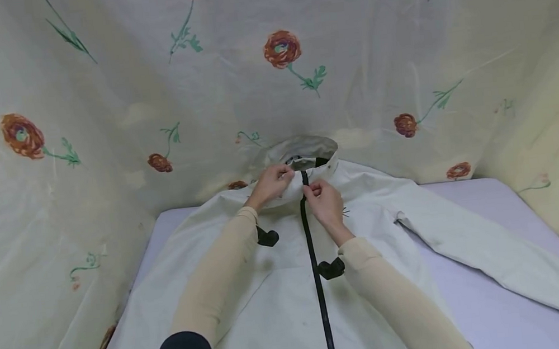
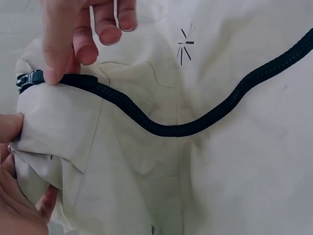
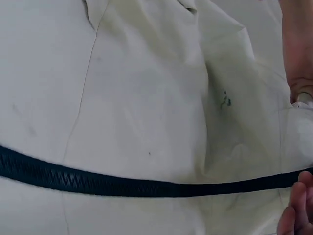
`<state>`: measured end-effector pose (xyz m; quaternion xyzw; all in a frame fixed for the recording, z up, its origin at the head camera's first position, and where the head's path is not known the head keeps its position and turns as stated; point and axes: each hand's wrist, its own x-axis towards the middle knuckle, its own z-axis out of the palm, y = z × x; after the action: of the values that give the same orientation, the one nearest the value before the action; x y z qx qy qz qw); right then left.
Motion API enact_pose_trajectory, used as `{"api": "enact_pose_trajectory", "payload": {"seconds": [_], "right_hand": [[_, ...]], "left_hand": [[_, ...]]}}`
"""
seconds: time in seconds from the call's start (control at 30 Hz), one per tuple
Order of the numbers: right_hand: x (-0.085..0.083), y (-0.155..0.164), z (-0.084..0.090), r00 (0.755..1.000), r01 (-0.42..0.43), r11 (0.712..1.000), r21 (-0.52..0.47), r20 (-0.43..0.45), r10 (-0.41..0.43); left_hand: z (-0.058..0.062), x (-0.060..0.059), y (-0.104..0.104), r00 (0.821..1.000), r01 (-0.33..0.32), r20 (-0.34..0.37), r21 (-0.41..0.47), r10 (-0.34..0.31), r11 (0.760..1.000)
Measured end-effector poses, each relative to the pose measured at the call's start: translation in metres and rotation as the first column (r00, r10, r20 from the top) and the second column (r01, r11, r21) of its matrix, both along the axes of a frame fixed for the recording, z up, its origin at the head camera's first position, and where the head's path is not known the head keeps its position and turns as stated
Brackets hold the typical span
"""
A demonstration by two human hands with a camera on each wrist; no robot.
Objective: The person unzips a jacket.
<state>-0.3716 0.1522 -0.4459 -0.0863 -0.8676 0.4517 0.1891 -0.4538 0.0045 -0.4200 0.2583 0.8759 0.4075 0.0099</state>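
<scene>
An off-white jacket (image 1: 291, 291) lies front up, its black zipper (image 1: 318, 283) running up the middle to the standing collar (image 1: 307, 142). My left hand (image 1: 274, 183) grips the collar fabric beside the zipper's top; in the left wrist view its fingers and thumb are on either side of the folded cloth. My right hand (image 1: 326, 203) pinches the zipper just below the collar. There its thumb (image 2: 55, 71) presses on the black tape, right beside the zipper slider (image 2: 30, 79). The right wrist view shows only the right fingertips (image 3: 296, 205) at the zipper's end.
The jacket lies on a lavender table (image 1: 458, 194), with one sleeve (image 1: 499, 254) stretched to the right. Pale curtains with orange flowers (image 1: 282, 49) hang behind and on both sides. A small black device (image 1: 331, 269) sits at my right wrist, another (image 1: 267, 236) at my left.
</scene>
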Motion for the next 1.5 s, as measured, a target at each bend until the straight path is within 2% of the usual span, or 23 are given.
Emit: {"api": "enact_pose_trajectory", "payload": {"seconds": [0.17, 0.3, 0.47, 0.6, 0.7, 0.8, 0.87, 0.97, 1.1, 1.33, 1.5], "right_hand": [[-0.002, -0.002, 0.004, 0.999, 0.039, 0.995, 0.091, 0.003, -0.039], [-0.002, -0.004, 0.003, 0.999, 0.039, 0.997, 0.069, 0.034, -0.042], [-0.002, -0.007, 0.001, 1.000, 0.002, 0.998, 0.060, -0.007, -0.001], [-0.002, -0.006, 0.000, 0.993, -0.111, 0.993, -0.039, -0.049, 0.109], [-0.003, -0.004, -0.002, 0.982, -0.190, 0.965, -0.180, -0.056, 0.183], [-0.002, -0.001, -0.005, 0.981, -0.192, 0.938, -0.289, -0.025, 0.193], [-0.001, 0.000, -0.009, 0.981, -0.179, 0.930, -0.322, 0.008, 0.192], [0.000, 0.001, -0.014, 0.978, -0.178, 0.921, -0.347, 0.042, 0.205], [0.002, 0.001, -0.020, 0.972, -0.203, 0.909, -0.364, 0.035, 0.231], [0.010, 0.004, -0.027, 0.973, -0.185, 0.913, -0.363, 0.063, 0.222], [0.012, 0.006, -0.036, 0.972, -0.181, 0.917, -0.354, 0.080, 0.222]], "left_hand": [[-0.001, 0.001, -0.001, 1.000, -0.013, 0.009, 0.028, 0.013, 1.000], [-0.002, 0.000, 0.000, 1.000, -0.012, -0.003, 0.038, 0.012, 0.999], [-0.006, 0.000, 0.001, 1.000, -0.008, -0.006, 0.052, 0.009, 0.999], [-0.007, 0.003, 0.000, 0.999, -0.037, 0.008, 0.092, 0.036, 0.995], [-0.007, 0.004, -0.001, 0.998, -0.068, 0.012, 0.126, 0.067, 0.990], [-0.008, 0.002, 0.000, 0.997, -0.080, -0.007, 0.153, 0.082, 0.985], [-0.010, 0.002, -0.001, 0.995, -0.091, -0.011, 0.176, 0.094, 0.980], [-0.011, 0.001, -0.001, 0.993, -0.114, -0.011, 0.217, 0.119, 0.970], [-0.011, 0.002, -0.002, 0.989, -0.144, -0.006, 0.245, 0.150, 0.959], [-0.010, 0.004, -0.001, 0.984, -0.176, 0.028, 0.248, 0.175, 0.953], [-0.011, 0.003, 0.000, 0.975, -0.222, 0.027, 0.247, 0.222, 0.943]]}}
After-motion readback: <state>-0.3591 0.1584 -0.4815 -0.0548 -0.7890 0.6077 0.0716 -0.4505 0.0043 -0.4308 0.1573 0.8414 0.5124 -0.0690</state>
